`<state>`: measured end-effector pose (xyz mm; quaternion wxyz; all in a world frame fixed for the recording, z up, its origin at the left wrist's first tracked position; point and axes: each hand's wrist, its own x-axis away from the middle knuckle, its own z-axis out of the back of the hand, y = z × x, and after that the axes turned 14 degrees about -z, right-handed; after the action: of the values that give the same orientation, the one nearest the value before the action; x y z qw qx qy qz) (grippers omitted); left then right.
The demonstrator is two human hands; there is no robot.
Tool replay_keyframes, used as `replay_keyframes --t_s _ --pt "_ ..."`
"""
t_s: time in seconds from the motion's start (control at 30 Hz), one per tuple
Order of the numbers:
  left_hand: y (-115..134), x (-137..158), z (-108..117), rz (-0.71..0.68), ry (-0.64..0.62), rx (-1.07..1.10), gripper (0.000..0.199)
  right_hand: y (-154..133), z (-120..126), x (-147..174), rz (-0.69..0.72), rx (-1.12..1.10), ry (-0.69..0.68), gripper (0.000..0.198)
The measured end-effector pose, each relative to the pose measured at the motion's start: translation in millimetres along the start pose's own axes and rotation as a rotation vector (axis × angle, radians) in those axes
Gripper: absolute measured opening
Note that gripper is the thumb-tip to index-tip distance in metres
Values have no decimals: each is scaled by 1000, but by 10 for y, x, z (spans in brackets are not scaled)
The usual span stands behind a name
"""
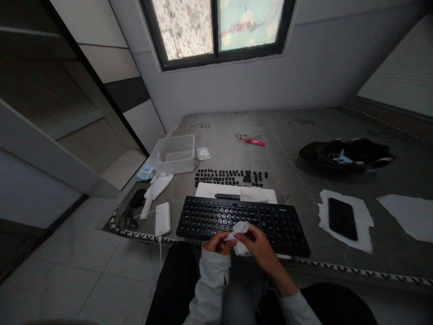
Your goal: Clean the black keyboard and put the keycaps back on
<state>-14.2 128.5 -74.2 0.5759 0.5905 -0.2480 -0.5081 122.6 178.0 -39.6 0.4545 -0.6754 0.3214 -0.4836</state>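
Note:
My left hand and my right hand meet over the front edge of a black keyboard, fingers closed on a crumpled white tissue. Part of the tissue hangs below the fingers. Many sockets on the keyboard are bare of keycaps. Behind it lies a white sheet, carrying a dark slim tool with a wire end and a folded white tissue. Farther back, several loose black keycaps are laid out in rows.
A clear plastic box stands at back left beside a small packet. A cabled white power bank sits at the front left edge. Rightward are a phone on paper and a black cap. A red item lies behind.

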Motion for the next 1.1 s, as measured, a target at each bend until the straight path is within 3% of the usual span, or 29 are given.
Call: replay_keyframes --t_s 0.13,0.33,0.67,1.1 --pt "72 -23 6 -17 -84 10 23 -5 -8 11 -32 -37 23 43" --pt "105 -12 -33 -15 -13 -11 24 -6 -3 10 -31 -36 66 47" --pt "52 15 -50 -3 -17 35 29 19 22 12 -60 -70 64 48" --pt "41 15 -84 36 52 105 33 -49 -4 58 -59 -90 -22 47"
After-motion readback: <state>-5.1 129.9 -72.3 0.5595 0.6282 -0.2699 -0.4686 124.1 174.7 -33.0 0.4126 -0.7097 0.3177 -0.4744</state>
